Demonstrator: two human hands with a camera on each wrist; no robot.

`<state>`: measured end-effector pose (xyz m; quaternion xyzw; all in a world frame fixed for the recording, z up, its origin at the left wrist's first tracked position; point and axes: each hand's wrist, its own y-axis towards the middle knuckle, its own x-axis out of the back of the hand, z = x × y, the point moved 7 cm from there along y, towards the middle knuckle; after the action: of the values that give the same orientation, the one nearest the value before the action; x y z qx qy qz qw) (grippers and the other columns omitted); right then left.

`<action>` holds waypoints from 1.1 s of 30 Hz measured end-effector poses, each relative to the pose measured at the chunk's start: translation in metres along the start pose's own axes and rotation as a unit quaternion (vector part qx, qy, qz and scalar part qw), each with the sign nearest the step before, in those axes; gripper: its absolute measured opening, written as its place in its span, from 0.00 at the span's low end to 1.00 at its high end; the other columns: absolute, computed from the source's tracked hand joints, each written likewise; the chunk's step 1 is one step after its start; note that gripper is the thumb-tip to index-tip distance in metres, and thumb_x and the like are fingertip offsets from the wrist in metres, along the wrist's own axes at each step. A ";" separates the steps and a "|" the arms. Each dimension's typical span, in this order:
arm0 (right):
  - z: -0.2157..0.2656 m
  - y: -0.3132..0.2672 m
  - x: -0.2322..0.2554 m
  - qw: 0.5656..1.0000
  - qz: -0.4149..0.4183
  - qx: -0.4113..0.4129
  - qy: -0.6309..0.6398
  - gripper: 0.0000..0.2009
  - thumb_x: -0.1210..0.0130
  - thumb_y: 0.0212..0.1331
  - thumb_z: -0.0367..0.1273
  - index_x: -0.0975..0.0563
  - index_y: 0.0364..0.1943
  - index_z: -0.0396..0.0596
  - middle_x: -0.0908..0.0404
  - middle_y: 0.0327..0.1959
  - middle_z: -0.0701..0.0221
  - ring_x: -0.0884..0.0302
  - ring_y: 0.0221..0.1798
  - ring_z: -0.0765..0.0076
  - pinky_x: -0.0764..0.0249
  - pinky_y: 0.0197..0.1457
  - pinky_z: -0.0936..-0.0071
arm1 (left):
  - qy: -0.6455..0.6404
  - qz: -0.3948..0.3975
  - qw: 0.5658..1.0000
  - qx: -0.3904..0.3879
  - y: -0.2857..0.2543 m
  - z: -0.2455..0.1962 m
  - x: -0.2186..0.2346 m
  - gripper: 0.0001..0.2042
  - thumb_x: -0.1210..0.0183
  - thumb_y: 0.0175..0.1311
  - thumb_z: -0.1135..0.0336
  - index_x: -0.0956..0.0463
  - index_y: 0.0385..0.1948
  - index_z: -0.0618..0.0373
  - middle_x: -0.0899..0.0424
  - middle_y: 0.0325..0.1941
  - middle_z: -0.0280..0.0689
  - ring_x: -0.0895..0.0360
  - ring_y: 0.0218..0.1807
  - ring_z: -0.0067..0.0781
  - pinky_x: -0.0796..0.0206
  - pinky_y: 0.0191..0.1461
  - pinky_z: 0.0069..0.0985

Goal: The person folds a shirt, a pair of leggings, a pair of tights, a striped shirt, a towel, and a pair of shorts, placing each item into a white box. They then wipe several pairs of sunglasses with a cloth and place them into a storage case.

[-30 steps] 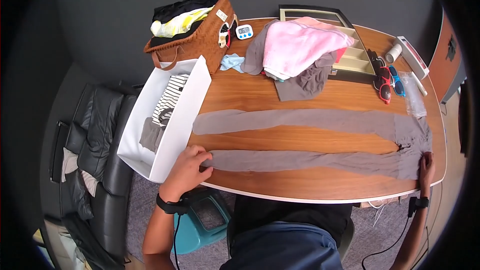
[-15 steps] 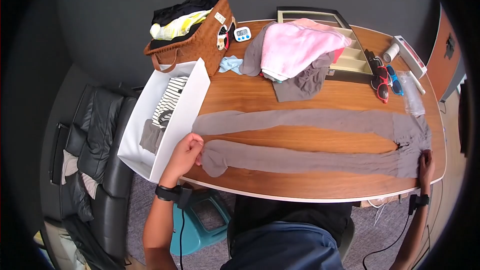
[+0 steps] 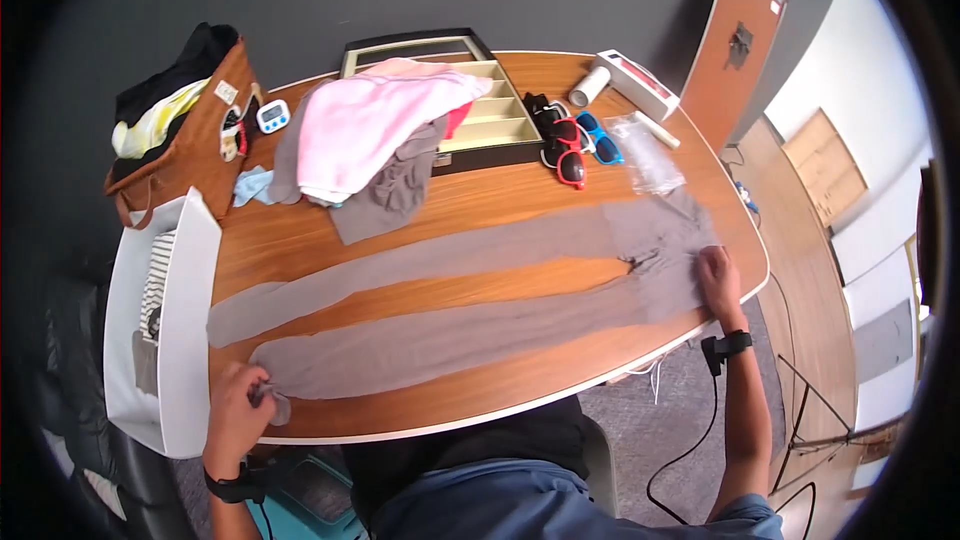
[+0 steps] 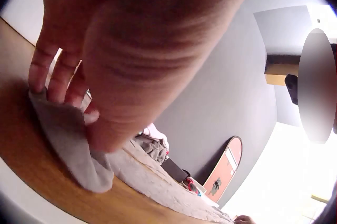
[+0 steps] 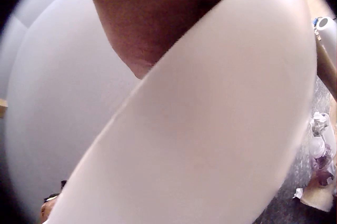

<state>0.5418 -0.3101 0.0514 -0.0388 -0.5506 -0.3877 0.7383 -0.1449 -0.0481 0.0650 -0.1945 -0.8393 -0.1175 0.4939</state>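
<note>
A pair of sheer grey tights [image 3: 440, 340] lies stretched across the table, legs to the left and slightly apart, waist at the right. My left hand [image 3: 238, 402] pinches the toe end of the near leg between thumb and fingers. The left wrist view shows that grey toe [image 4: 68, 134] drawn up at the fingertips, its lower part drooping to the wood. At the waistband, by the table's right edge, my right hand [image 3: 720, 283] grips the fabric with curled fingers. In the right wrist view only the heel of the hand [image 5: 152, 18] shows past the table's pale edge.
A white box [image 3: 185, 310] with folded clothes stands left, beside a brown basket [image 3: 185, 150] of clothes. Behind the tights are a pink cloth [image 3: 370, 120] over grey fabric, a compartmented case [image 3: 490, 152], sunglasses [image 3: 570, 168], a plastic bag [image 3: 650, 155] and a timer [image 3: 272, 117].
The head view has turned right. My left hand has moved about the near leg's toe, which first lay straight, then spread out, and is now gathered in the fingers. My right hand stays at the waistband.
</note>
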 end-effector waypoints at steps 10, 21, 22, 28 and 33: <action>-0.059 0.003 -0.016 0.992 0.081 -0.089 0.023 0.06 0.48 0.61 0.26 0.25 0.41 0.42 0.22 0.37 0.61 0.22 0.41 0.62 0.27 0.49 0.67 | -0.183 -0.048 0.981 0.048 0.014 0.075 0.009 0.03 0.47 0.61 0.78 0.24 0.29 0.63 0.23 0.28 0.35 0.28 0.31 0.23 0.34 0.35 0.21; -0.068 0.014 -0.016 0.998 0.065 -0.002 0.016 0.06 0.50 0.60 0.23 0.28 0.40 0.37 0.26 0.38 0.57 0.24 0.43 0.50 0.29 0.50 0.65 | 0.043 -0.073 0.993 0.083 0.018 0.071 0.025 0.13 0.40 0.60 0.61 0.23 0.29 0.64 0.22 0.30 0.46 0.23 0.32 0.44 0.31 0.37 0.34; -0.068 0.015 -0.016 0.998 0.065 0.000 0.017 0.06 0.50 0.60 0.23 0.28 0.40 0.37 0.26 0.38 0.57 0.24 0.43 0.50 0.29 0.50 0.65 | 0.043 -0.075 0.993 0.084 0.018 0.074 0.024 0.13 0.40 0.60 0.61 0.23 0.29 0.64 0.22 0.30 0.46 0.23 0.32 0.44 0.31 0.37 0.34; -0.076 0.017 -0.018 0.997 0.080 -0.001 0.012 0.07 0.51 0.60 0.23 0.28 0.41 0.38 0.26 0.40 0.58 0.24 0.43 0.52 0.29 0.50 0.66 | 0.084 -0.111 0.990 0.036 0.021 0.053 0.029 0.10 0.40 0.60 0.64 0.24 0.29 0.63 0.23 0.31 0.45 0.24 0.36 0.47 0.31 0.41 0.36; -0.071 0.014 -0.012 0.996 0.089 -0.010 0.009 0.07 0.50 0.59 0.22 0.28 0.42 0.39 0.26 0.38 0.61 0.24 0.41 0.60 0.29 0.47 0.69 | 0.049 -0.072 0.993 0.084 0.025 0.043 0.032 0.07 0.41 0.59 0.69 0.24 0.32 0.65 0.22 0.37 0.46 0.24 0.41 0.49 0.32 0.47 0.38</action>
<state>0.6054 -0.3281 0.0185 -0.0915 -0.5346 -0.3258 0.7744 -0.1813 -0.0022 0.0723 -0.0856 -0.8330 -0.0913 0.5389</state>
